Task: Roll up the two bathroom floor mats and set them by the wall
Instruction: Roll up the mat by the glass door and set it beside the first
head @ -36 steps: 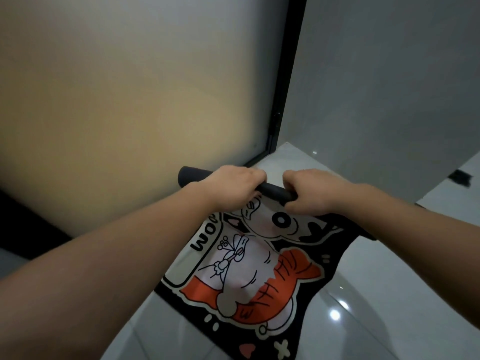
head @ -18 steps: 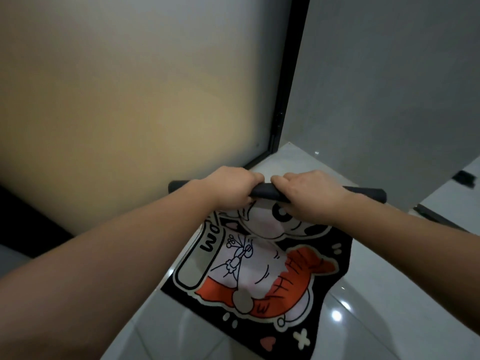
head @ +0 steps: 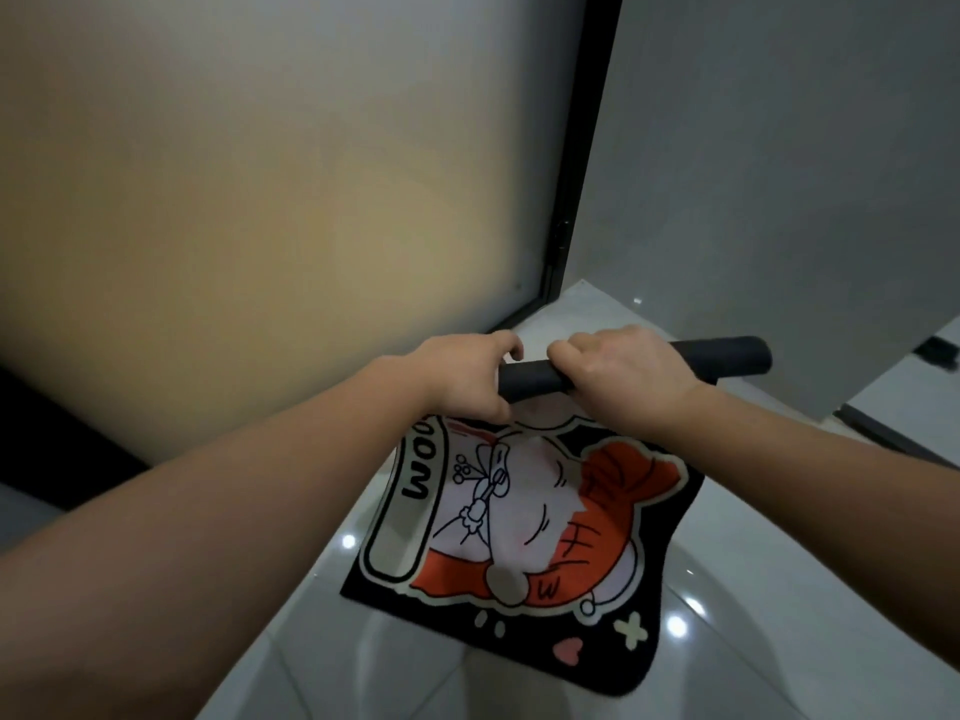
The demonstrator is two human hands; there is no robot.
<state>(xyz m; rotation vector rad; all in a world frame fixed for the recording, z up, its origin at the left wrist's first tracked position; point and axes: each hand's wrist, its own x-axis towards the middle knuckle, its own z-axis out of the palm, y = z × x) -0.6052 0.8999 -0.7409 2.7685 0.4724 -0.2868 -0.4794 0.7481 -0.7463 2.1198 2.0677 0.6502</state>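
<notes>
Left hand (head: 470,374) and right hand (head: 621,374) grip mat (head: 519,517) roll; mat limp, light, best held mid-roll

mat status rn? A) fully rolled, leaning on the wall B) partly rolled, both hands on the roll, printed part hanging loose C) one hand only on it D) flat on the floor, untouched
B: the left hand and right hand grip the dark roll, while the printed part of the mat hangs unrolled below.
</notes>
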